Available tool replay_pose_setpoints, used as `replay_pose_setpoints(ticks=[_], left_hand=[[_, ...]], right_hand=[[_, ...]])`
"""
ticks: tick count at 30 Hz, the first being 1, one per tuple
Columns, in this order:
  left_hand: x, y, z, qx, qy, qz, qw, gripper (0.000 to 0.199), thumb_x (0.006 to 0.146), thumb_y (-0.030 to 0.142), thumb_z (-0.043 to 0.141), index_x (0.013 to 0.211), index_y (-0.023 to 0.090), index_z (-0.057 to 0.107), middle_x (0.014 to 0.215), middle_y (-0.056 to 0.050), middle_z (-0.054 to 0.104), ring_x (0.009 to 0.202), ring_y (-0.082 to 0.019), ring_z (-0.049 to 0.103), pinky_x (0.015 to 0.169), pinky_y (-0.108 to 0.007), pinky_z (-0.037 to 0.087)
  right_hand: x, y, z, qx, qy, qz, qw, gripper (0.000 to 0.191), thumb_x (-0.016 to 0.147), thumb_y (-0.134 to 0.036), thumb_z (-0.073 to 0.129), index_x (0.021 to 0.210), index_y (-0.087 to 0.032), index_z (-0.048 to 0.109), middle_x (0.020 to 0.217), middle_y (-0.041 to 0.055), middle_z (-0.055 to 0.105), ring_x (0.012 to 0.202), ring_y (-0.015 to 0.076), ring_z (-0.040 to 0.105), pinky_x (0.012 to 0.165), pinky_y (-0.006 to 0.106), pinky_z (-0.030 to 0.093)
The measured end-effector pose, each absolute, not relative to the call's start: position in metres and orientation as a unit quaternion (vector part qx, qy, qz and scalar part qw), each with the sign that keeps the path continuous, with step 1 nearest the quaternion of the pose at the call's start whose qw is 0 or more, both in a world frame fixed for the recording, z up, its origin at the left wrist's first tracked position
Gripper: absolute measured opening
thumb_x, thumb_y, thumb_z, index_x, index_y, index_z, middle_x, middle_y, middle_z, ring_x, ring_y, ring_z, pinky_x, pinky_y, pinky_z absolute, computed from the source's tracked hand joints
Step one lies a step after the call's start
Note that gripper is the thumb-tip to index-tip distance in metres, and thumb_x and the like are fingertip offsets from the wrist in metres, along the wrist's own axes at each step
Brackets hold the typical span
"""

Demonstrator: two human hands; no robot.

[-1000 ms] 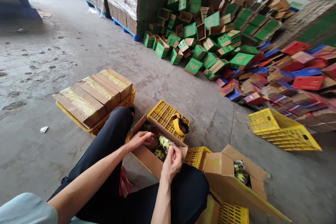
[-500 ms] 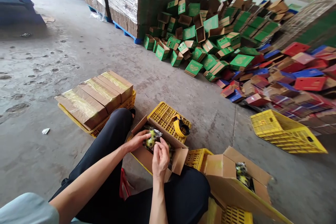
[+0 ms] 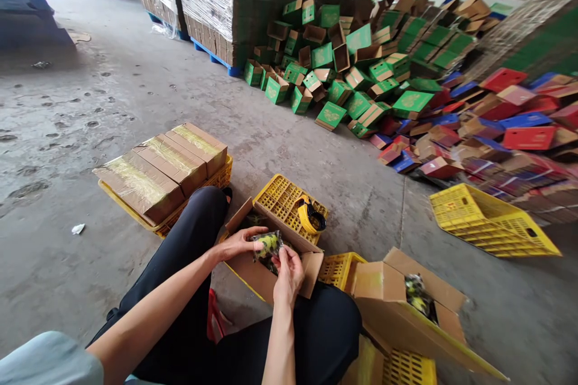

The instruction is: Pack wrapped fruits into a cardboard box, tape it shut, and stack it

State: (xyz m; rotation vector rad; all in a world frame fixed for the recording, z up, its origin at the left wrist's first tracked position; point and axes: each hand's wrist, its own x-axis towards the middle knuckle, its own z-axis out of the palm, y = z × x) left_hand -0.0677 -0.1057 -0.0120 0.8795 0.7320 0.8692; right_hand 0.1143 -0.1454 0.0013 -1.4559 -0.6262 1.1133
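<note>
A clear plastic packet of green and dark round items (image 3: 268, 244) is held between both hands above an open cardboard box (image 3: 249, 269). My left hand (image 3: 240, 243) grips the packet's left end with fingers over its top. At its right end, my right hand (image 3: 288, 269) pinches the plastic between thumb and fingers. More packets lie inside the box, mostly hidden by the hands. Just behind the box, a yellow tape roll or dispenser (image 3: 309, 216) rests on an upturned yellow crate (image 3: 276, 194).
Three taped cartons (image 3: 158, 162) sit on a yellow crate at left. To the right stands another open box (image 3: 383, 289) with packets (image 3: 419, 296). A yellow crate (image 3: 487, 222) lies farther right. Green boxes (image 3: 332, 114) and red and blue boxes (image 3: 528, 139) are heaped behind.
The packet has turned to lie more level and shifted slightly right. My right hand has moved right and down, to the packet's right end. The view has shifted slightly.
</note>
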Motion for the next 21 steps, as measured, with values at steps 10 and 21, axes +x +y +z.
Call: replay_pose_setpoints(ticks=[10,21], left_hand=[[-0.068,-0.101,-0.023,0.425,0.336,0.386,0.747,0.066,0.064,0.030,0.097,0.123,0.018,0.070,0.110,-0.006,0.071,0.098,-0.020,0.064,0.088,-0.032,0.048],[-0.069,-0.101,-0.020,0.297,0.320,0.381,0.815,0.065,0.066,0.035,0.097,0.121,0.015,0.069,0.117,-0.015,0.074,0.092,-0.025,0.076,0.088,-0.038,0.056]], right_hand=[[0.128,-0.144,-0.004,-0.562,-0.196,0.531,0.603,0.051,0.065,-0.043,0.089,0.109,-0.022,0.076,0.107,0.0093,0.077,0.081,0.0206,0.072,0.072,0.035,0.062],[0.131,-0.145,0.002,-0.589,-0.287,0.488,0.577,0.044,0.079,-0.044,0.066,0.116,-0.022,0.077,0.132,0.0098,0.071,0.120,0.0279,0.066,0.087,0.038,0.058]])
